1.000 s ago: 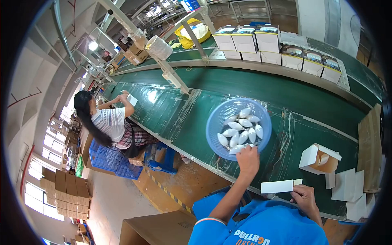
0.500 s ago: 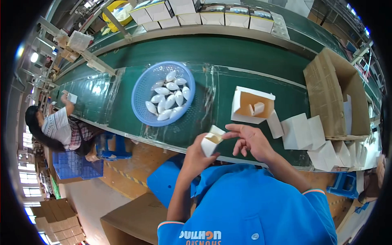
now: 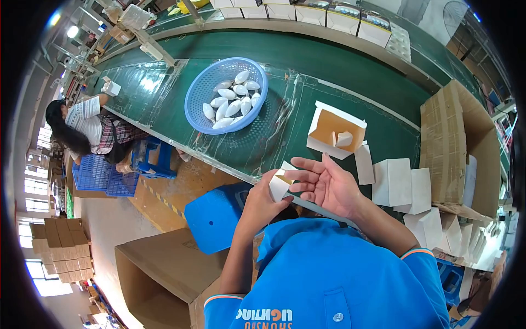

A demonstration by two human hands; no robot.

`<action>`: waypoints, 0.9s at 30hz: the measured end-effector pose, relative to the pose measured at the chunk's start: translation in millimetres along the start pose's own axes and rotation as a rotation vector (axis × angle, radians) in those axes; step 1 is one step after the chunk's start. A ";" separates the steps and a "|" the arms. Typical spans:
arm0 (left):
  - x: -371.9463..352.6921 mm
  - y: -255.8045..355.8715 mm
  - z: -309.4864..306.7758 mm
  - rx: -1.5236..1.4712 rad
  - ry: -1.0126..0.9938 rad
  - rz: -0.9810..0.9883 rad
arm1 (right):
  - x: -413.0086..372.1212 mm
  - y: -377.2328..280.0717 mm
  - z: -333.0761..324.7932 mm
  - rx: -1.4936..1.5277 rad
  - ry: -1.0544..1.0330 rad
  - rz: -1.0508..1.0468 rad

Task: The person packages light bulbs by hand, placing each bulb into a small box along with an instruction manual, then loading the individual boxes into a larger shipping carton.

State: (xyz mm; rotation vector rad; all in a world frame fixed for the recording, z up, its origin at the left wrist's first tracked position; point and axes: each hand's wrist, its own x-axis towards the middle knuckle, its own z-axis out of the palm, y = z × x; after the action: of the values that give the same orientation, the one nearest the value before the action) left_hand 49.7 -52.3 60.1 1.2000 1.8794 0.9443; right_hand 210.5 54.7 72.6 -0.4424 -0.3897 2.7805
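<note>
My left hand [image 3: 259,204] is closed around a small white paper box [image 3: 279,188], its top end open and its inside yellowish. Palm turned up and fingers spread, my right hand [image 3: 335,189] is beside it, fingertips right at the box's opening. Beyond my hands, a larger white carton [image 3: 320,139] lies with its open side up and shows small white boxes [image 3: 343,139] inside. To the left of it, a blue plastic basket [image 3: 193,104] holds several white candle-shaped bulbs [image 3: 245,105].
White boxes [image 3: 392,182] line the right edge beside a big open cardboard box [image 3: 442,131]. Packed boxes [image 3: 342,23] stand on the far shelf. A co-worker [image 3: 82,129] sits at the left. Below the table are a blue stool [image 3: 212,219] and another cardboard box [image 3: 164,263].
The head view has shifted, so the basket and carton appear higher. My right hand has turned palm up, fingers spread at the small box. My left hand keeps its hold.
</note>
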 end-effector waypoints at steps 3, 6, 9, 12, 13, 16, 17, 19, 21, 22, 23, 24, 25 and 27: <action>3.4 2.7 5.3 0.009 -0.037 0.027 | -4.4 -1.2 7.0 -0.077 0.053 -0.007; 11.1 -4.7 9.1 0.007 -0.106 0.106 | -3.1 1.9 12.0 -0.372 -0.033 -0.099; 30.5 -9.0 13.4 0.050 -0.125 0.323 | 14.6 12.2 43.9 -1.737 -0.511 -0.827; 42.2 10.0 2.8 0.310 -0.037 0.230 | 54.6 42.6 35.2 -2.080 -0.694 -1.011; 49.9 6.2 -4.9 0.228 0.000 0.143 | 64.1 40.3 39.3 -2.196 -0.764 -1.088; 62.1 -13.1 -25.5 0.127 0.041 0.167 | 71.5 3.4 32.7 -2.213 -0.326 -1.053; 65.2 -18.3 -32.2 0.115 0.037 0.296 | 72.3 -2.1 29.2 -2.241 -0.257 -1.090; 73.5 -19.0 -47.1 0.210 0.070 0.239 | 73.5 -19.6 44.4 -2.212 -0.180 -1.120; 81.0 -23.5 -55.7 0.335 0.138 0.309 | 80.0 -20.6 71.2 -2.184 -0.104 -1.150; 84.4 -22.9 -56.8 0.334 0.143 0.305 | 88.3 -7.6 90.0 -2.130 -0.188 -1.111; 89.4 -18.8 -56.5 0.349 0.112 0.287 | 96.0 5.2 102.9 -2.072 -0.262 -1.078; 95.5 -13.3 -56.4 0.366 0.076 0.276 | 107.5 23.7 95.7 -2.071 -0.250 -1.089; 100.4 -9.5 -56.8 0.382 0.036 0.270 | 122.6 46.7 74.9 -2.023 -0.608 -1.095; 108.2 -14.8 -58.9 0.293 0.063 0.397 | 132.6 50.0 61.2 -1.961 -0.941 -1.077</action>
State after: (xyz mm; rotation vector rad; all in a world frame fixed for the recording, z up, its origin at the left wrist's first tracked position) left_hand -41.3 32.0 57.2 1.7862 1.9126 0.9385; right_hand 57.0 39.4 79.1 0.6434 -2.3970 0.6129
